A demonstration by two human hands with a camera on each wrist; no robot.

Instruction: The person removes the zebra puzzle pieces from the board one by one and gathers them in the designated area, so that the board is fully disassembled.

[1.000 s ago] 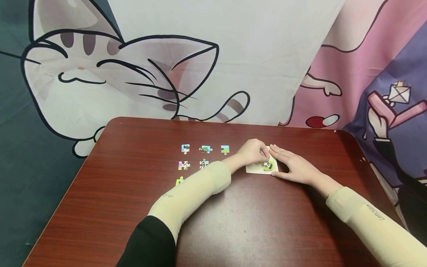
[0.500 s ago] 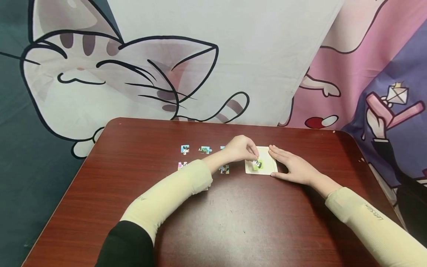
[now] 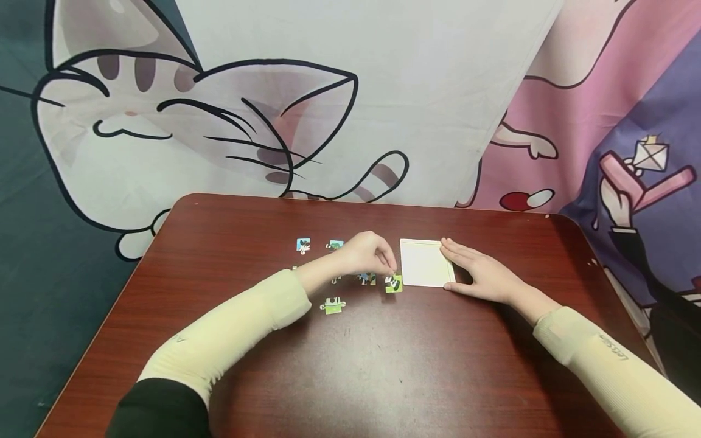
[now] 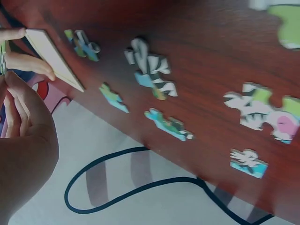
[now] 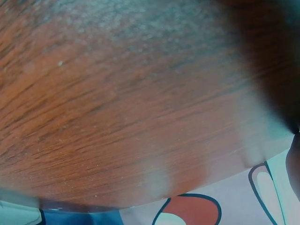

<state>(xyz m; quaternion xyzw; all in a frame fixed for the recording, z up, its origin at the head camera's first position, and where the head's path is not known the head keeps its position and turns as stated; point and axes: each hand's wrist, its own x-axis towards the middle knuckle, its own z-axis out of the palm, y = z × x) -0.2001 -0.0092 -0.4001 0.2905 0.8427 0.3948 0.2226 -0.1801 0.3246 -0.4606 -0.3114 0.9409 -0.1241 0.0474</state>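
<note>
My left hand point(image 3: 368, 254) pinches a jigsaw piece point(image 3: 393, 285), green with black and white, between thumb and fingertips. It holds the piece just left of the lower left corner of a square cream board point(image 3: 424, 261). In the left wrist view that hand point(image 4: 28, 117) is at the left side, with the board point(image 4: 55, 60) beyond it. My right hand point(image 3: 484, 274) lies at the board's right side, fingers straight on its upper right corner and thumb at the lower right. Only a sliver of the right hand shows at the right wrist view's edge.
Several loose jigsaw pieces lie in rows left of the board, among them a green and white piece point(image 3: 333, 305), a blue piece point(image 3: 303, 245) and a striped piece point(image 4: 152, 70). The left forearm covers some of them. Behind the brown table point(image 3: 438, 365) hangs a cartoon cloth point(image 3: 438, 91).
My left hand has lifted the green jigsaw piece off the cream board and carried it left past its edge, leaving the board's surface bare. The right hand has stayed in place.
</note>
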